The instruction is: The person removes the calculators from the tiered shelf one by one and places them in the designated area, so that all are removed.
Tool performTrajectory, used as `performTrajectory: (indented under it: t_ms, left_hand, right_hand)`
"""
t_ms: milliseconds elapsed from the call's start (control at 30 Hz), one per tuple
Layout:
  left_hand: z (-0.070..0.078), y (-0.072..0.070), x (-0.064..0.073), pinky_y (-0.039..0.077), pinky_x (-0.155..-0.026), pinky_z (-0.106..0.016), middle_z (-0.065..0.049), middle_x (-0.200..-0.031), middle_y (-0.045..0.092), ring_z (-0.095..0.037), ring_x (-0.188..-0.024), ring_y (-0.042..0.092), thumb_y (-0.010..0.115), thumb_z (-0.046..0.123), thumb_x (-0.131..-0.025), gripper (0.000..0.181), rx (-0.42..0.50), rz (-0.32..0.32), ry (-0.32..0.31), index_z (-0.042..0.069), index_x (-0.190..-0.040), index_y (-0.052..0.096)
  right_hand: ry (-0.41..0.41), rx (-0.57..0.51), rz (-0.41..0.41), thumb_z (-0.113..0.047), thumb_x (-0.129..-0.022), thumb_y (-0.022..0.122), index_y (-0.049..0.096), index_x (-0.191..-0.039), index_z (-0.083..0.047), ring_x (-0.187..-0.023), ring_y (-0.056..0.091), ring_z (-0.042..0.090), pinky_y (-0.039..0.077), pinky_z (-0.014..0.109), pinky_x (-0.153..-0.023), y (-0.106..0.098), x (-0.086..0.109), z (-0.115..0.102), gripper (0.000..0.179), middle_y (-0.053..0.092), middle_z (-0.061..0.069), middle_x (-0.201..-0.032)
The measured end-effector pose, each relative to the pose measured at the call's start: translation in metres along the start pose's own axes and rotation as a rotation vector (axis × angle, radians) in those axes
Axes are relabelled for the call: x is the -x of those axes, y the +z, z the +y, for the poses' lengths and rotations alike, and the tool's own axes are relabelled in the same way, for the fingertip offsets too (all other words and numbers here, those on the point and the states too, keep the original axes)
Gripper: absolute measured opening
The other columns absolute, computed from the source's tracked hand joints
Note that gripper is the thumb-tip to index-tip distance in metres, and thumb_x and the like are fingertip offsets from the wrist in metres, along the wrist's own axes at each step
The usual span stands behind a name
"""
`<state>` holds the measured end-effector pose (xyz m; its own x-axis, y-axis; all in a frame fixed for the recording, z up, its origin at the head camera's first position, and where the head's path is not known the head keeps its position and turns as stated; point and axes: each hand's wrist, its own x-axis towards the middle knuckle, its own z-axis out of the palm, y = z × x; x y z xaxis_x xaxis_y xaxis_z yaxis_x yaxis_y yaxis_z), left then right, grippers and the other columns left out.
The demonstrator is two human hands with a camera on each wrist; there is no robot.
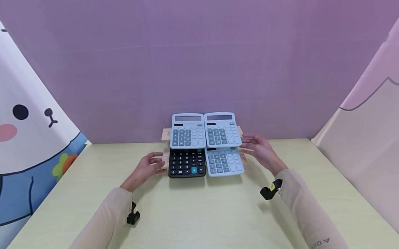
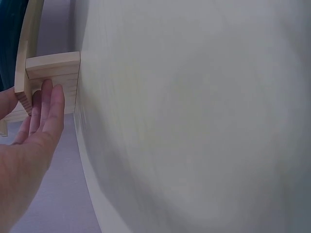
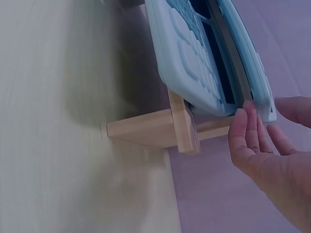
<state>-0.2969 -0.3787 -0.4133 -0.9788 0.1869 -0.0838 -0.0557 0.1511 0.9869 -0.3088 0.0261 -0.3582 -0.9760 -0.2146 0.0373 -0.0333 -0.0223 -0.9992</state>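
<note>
Two light-blue calculators [image 1: 187,130] lie side by side on the upper tier of a wooden stand [image 1: 166,134]. On its lower tier are a black calculator [image 1: 187,164] at left and a light-blue calculator [image 1: 224,162] at right. My left hand [image 1: 149,167] holds the left end of the lower board, thumb on one side and fingers on the other, as the left wrist view shows. At the stand's right side my right hand [image 1: 260,150] has its fingers extended, fingertips at the upper tier's end beside the upper right calculator [image 3: 262,92]. Contact there is hard to judge.
The stand rests at the back of a pale table [image 1: 204,222], close to a purple cloth backdrop [image 1: 196,64]. Printed cloths hang at left [image 1: 21,156] and right [image 1: 380,141]. Each wrist carries a small black camera [image 1: 133,215].
</note>
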Motion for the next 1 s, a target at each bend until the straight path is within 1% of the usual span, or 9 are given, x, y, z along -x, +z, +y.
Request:
performTrajectory:
  t_ms: [167,300,433,600,833,1000]
  left_hand:
    - [0.0,0.0,0.0,0.052,-0.094,-0.042,-0.028,-0.126,0.044,-0.024,-0.1,0.059,0.053,0.004,-0.091,0.052,0.005,0.002,0.004,-0.001,-0.137,0.03]
    - [-0.001,0.0,-0.001,0.052,-0.094,-0.042,-0.028,-0.125,0.045,-0.026,-0.102,0.058,0.053,0.004,-0.091,0.051,0.008,0.007,0.001,-0.001,-0.137,0.03]
    - [-0.001,0.0,-0.001,0.052,-0.093,-0.042,-0.028,-0.126,0.045,-0.028,-0.103,0.057,0.053,0.004,-0.091,0.051,-0.004,0.012,-0.004,-0.001,-0.137,0.03]
    - [0.0,0.001,0.0,0.053,-0.093,-0.041,-0.026,-0.125,0.045,-0.029,-0.105,0.057,0.053,0.006,-0.091,0.051,-0.026,0.018,-0.015,0.001,-0.137,0.031]
    - [0.001,0.002,0.001,0.052,-0.094,-0.042,-0.027,-0.125,0.045,-0.031,-0.106,0.056,0.052,0.005,-0.091,0.05,0.0,0.013,-0.01,0.0,-0.136,0.031]
    - [0.001,0.002,0.002,0.052,-0.093,-0.041,-0.026,-0.125,0.044,-0.032,-0.108,0.055,0.052,0.005,-0.092,0.051,-0.011,0.014,-0.009,0.001,-0.137,0.03]
  right_hand:
    - [0.016,-0.02,0.009,0.005,-0.092,0.042,0.028,-0.137,0.005,-0.1,0.055,0.016,0.039,0.049,-0.107,0.004,-0.002,0.002,0.047,0.047,0.009,-0.116]
    - [0.043,-0.031,0.026,0.004,-0.091,0.044,0.029,-0.136,0.003,-0.104,0.053,0.019,0.038,0.049,-0.107,0.009,-0.002,0.0,0.048,0.046,0.009,-0.116]
    - [0.056,-0.049,0.036,0.004,-0.09,0.046,0.03,-0.136,0.002,-0.106,0.052,0.023,0.04,0.048,-0.106,0.013,-0.001,-0.001,0.049,0.047,0.009,-0.115]
    - [0.054,-0.058,0.04,0.004,-0.09,0.045,0.029,-0.136,0.001,-0.101,0.054,0.018,0.041,0.046,-0.106,0.016,-0.002,-0.001,0.049,0.048,0.007,-0.112]
    - [0.048,-0.064,0.055,0.004,-0.091,0.044,0.029,-0.136,0.001,-0.095,0.054,0.012,0.042,0.043,-0.105,0.018,-0.002,-0.001,0.048,0.047,0.006,-0.11]
    - [0.049,-0.078,0.069,0.005,-0.091,0.044,0.029,-0.136,0.001,-0.092,0.056,0.011,0.045,0.039,-0.103,0.019,-0.003,0.0,0.048,0.047,0.007,-0.111]
